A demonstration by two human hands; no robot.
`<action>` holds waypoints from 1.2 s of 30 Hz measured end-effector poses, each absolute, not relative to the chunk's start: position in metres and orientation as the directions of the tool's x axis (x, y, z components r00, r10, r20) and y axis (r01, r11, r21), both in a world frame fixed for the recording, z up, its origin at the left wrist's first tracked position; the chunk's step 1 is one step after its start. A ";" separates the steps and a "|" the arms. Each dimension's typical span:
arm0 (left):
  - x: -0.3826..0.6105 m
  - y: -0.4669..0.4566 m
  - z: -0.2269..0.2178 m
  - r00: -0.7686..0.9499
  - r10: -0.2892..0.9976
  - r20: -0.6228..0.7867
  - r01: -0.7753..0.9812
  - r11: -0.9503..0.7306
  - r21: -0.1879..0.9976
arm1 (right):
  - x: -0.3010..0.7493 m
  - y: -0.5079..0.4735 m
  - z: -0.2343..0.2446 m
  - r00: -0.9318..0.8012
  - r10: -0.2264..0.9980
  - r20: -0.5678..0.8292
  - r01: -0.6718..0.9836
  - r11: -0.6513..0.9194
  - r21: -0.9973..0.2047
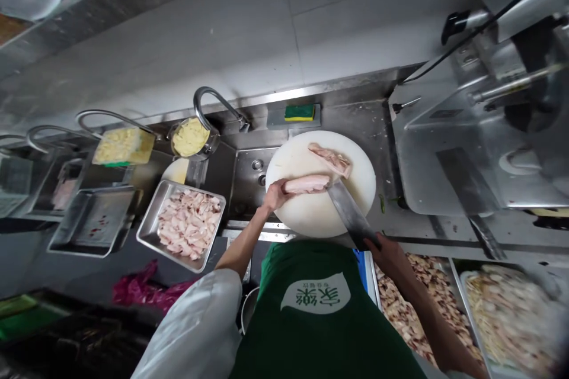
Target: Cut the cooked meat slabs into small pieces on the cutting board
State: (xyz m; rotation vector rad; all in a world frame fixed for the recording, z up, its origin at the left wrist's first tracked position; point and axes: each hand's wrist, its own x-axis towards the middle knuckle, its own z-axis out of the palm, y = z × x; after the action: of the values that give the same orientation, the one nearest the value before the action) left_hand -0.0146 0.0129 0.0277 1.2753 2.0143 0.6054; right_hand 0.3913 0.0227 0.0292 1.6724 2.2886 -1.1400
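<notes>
On a round white cutting board (306, 219) lies a long piece of pale raw meat (306, 183). My left hand (276, 195) grips its left end, fingers closed around it. In my right hand (383, 250) is the handle of a cleaver (351, 210), its broad blade slanting up and left over the board. The blade's tip is at the right end of the meat, and whether it touches the meat I cannot tell. A second piece of raw meat (329, 160) rests on the board just behind.
Left of the board are a sink (249, 166) with faucets and a metal tray (144, 228) of cut meat. A sponge (299, 113) sits behind the board. To the right stands a slicing machine (444, 130), with another cleaver (462, 183) near it. Food-filled trays are at lower right.
</notes>
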 end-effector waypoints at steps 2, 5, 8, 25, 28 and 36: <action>-0.012 0.003 0.030 -0.292 0.872 -0.392 0.423 0.486 0.765 | 0.393 0.025 0.026 -0.405 0.785 -0.468 0.848 0.132 -0.512; -0.010 -0.012 0.030 -0.286 0.791 -0.541 -0.014 0.561 0.828 | 0.395 0.028 0.020 -0.406 0.774 -0.485 0.849 0.123 -0.515; -0.015 -0.022 0.031 -0.323 0.670 -0.668 -0.357 0.568 0.742 | 0.395 0.031 0.017 -0.406 0.762 -0.505 0.854 0.120 -0.506; 0.049 0.059 0.039 -0.161 0.949 -0.272 0.947 0.226 0.227 | 0.360 0.034 0.048 -0.428 0.766 -0.479 0.854 0.171 -0.491; 0.039 0.062 0.046 -0.105 0.927 -0.361 0.934 0.217 0.285 | 0.355 0.028 0.057 -0.534 0.729 -0.428 0.762 0.196 -0.618; 0.070 0.014 0.043 -0.099 0.957 -0.272 0.981 0.141 0.137 | 0.332 0.021 0.065 -0.460 0.697 -0.550 0.851 0.169 -0.498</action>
State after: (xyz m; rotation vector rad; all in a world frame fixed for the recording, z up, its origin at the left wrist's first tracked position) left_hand 0.0703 0.0143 0.0428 1.8808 2.1282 -0.1135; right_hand 0.3321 0.0209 0.0649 1.5109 2.2449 -1.1655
